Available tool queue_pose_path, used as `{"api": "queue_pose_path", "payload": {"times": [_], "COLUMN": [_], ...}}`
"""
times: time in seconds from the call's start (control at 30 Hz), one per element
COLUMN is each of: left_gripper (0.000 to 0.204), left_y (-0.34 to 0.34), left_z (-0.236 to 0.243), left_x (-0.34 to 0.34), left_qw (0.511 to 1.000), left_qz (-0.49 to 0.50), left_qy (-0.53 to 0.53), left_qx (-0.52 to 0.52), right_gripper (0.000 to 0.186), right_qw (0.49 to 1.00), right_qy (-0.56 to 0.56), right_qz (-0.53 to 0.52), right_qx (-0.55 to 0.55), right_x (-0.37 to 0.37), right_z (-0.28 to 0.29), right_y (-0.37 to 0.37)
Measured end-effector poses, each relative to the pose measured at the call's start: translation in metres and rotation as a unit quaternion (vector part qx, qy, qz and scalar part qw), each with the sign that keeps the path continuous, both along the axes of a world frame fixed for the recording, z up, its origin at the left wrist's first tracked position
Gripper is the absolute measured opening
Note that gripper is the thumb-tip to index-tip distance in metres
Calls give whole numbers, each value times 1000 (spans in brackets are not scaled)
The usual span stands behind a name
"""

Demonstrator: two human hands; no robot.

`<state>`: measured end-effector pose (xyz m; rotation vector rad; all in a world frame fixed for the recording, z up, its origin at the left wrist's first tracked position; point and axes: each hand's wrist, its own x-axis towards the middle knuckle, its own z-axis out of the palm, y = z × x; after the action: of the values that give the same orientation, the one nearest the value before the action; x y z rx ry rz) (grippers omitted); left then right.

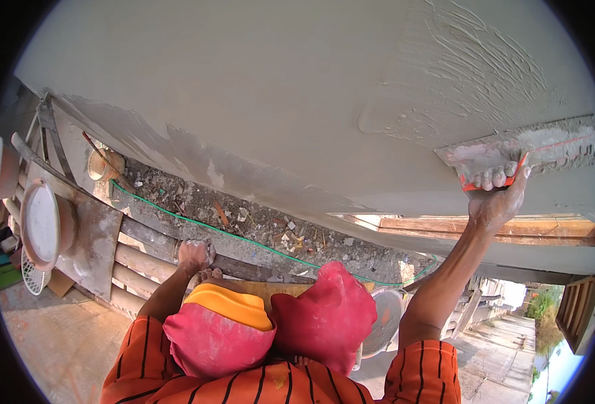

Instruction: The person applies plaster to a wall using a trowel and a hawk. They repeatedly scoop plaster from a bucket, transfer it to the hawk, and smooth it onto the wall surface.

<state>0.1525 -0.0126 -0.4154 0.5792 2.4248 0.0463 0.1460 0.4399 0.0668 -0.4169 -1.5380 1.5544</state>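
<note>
My right hand [496, 195] is raised at the right, its fingers wrapped round the orange handle of a plastering trowel [553, 143]. The trowel's long, plaster-smeared blade lies against the grey wall [257, 74]. Above it, wet plaster [486, 64] shows curved ridges, while the wall farther left looks smoother. Low at the left, my left hand [196, 254], dusted with grey, is closed on a bamboo pole [237, 267] of the platform under me. Bare toes show just beside that hand. My knees, in pink cloth, hide part of the platform.
A round tub [41, 222] stands on a board [99, 236] at the left, near another bucket [2, 172]. Below lies rubble-strewn ground [243, 215], crossed by a green hose [196, 221]. A bucket [105, 163] stands there. Under the trowel is a wooden-framed opening [513, 229].
</note>
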Motion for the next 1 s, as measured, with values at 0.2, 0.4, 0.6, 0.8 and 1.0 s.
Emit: {"api": "queue_pose_path", "payload": {"times": [0.2,0.4,0.6,0.8,1.0], "left_gripper": [37,34,29,31,31], "left_y": [18,-1,23,17,5], "left_z": [8,-5,65,31,3], "left_x": [-9,3,-21,-10,-1], "left_qw": [999,1000,999,997,999], "left_qz": [5,0,-38,-10,-15], "left_qy": [30,-20,-24,46,26], "left_qx": [35,4,-17,53,19], "right_gripper": [41,53,56,72,83], "right_qw": [935,793,625,532,445], "right_qy": [-77,-419,-585,-724,-825], "right_qz": [343,421,480,376,231], "right_qx": [36,134,192,227,263], "right_x": [23,-74,-138,-124,15], "right_z": [15,-106,-288,-424,-445], "right_y": [26,-69,-121,-95,67]}}
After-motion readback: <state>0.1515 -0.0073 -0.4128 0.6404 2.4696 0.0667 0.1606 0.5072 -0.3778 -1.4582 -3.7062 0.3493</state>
